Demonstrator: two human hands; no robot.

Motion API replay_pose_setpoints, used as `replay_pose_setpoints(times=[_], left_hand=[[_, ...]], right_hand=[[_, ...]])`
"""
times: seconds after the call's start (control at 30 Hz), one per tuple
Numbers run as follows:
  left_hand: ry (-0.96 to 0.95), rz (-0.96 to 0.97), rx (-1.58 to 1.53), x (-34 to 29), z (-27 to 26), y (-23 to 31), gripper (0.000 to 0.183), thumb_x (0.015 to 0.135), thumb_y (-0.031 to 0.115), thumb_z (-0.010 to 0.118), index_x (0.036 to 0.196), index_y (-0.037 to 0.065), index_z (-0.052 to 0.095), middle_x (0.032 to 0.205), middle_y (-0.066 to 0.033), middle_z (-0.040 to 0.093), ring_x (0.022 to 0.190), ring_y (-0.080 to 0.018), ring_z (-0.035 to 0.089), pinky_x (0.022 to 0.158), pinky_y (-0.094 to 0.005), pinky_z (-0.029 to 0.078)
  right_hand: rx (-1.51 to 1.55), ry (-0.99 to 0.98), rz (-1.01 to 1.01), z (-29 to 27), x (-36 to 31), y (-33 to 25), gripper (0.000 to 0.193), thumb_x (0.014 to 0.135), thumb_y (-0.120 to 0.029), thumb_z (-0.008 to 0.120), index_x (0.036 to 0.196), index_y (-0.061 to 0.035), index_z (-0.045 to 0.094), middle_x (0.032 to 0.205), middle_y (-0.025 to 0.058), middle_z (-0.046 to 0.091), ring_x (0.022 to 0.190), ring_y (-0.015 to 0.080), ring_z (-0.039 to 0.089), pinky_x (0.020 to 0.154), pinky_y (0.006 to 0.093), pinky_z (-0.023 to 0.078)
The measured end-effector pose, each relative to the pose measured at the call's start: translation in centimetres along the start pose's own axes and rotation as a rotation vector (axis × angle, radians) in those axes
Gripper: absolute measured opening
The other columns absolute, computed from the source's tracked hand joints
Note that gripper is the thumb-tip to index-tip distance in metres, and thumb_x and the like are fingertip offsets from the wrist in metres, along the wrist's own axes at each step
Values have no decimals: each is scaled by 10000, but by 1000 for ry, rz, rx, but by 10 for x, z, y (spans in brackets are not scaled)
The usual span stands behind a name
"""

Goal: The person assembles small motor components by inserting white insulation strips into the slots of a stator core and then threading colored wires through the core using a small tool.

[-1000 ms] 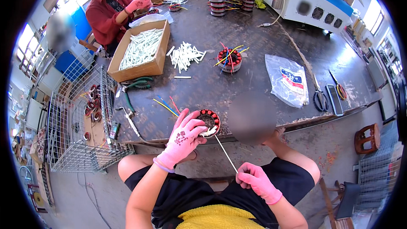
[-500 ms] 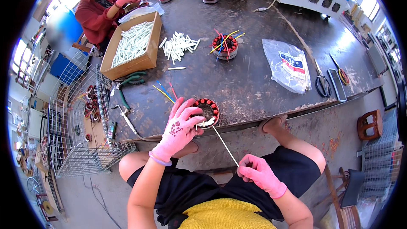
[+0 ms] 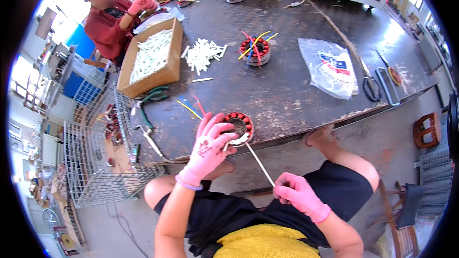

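Note:
My left hand (image 3: 213, 148), in a pink glove, grips a round motor stator (image 3: 247, 121) at the table's front edge. Red windings ring its inside, and white material shows on its near side by my fingers. Yellow, blue and red lead wires (image 3: 190, 109) stick out beyond that hand. From the stator's near rim a thin white cord (image 3: 261, 166) runs straight down to my right hand (image 3: 299, 195). Gloved in pink as well, this hand is closed with the cord's end pinched between thumb and fingers. My left fingers partly hide the stator.
Past the stator lie a pile of white tubes (image 3: 205, 55), a cardboard box (image 3: 174, 59) of more tubes and a second stator (image 3: 256, 56). Green-handled pliers (image 3: 155, 94) are at left; a plastic bag (image 3: 330, 74), scissors (image 3: 372, 88) and a phone (image 3: 387, 86) at right. A co-worker (image 3: 107, 24) sits far left.
The whole view has shifted a little, so the table and both hands appear farther right. My hands keep nearly the same places relative to the stator, with the cord still stretched between.

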State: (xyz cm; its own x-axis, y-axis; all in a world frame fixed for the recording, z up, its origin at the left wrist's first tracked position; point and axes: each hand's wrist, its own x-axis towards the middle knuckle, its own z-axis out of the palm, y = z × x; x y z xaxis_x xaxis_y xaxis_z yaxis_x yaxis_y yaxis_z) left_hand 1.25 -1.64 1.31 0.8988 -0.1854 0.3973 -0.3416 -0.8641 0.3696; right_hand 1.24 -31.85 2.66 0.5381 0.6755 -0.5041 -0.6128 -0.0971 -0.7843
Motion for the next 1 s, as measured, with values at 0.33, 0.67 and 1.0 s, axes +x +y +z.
replay_pose_setpoints(times=[0.33,0.67,1.0], left_hand=[[-8,8,56,-1,1,-4,437,645,200,831,1064,190,707,1297,-42,590,1361,-354,441,1172,-558,282],[-15,-14,17,3,4,3,396,656,139,801,1038,163,699,1325,-72,570,1373,-361,417,1178,-555,270],[16,19,-3,4,0,2,399,663,234,826,1039,172,708,1301,-56,582,1341,-356,456,1167,-553,292]], right_hand=[[54,24,-76,11,14,0,160,913,-169,705,945,-59,594,759,-14,591,609,28,497,504,185,368],[-20,-84,-29,5,10,2,182,932,-196,678,985,-42,598,834,-20,601,699,44,544,583,201,418],[12,-54,49,11,-4,6,230,937,-250,679,1003,-42,609,886,19,672,680,50,559,589,185,417]])
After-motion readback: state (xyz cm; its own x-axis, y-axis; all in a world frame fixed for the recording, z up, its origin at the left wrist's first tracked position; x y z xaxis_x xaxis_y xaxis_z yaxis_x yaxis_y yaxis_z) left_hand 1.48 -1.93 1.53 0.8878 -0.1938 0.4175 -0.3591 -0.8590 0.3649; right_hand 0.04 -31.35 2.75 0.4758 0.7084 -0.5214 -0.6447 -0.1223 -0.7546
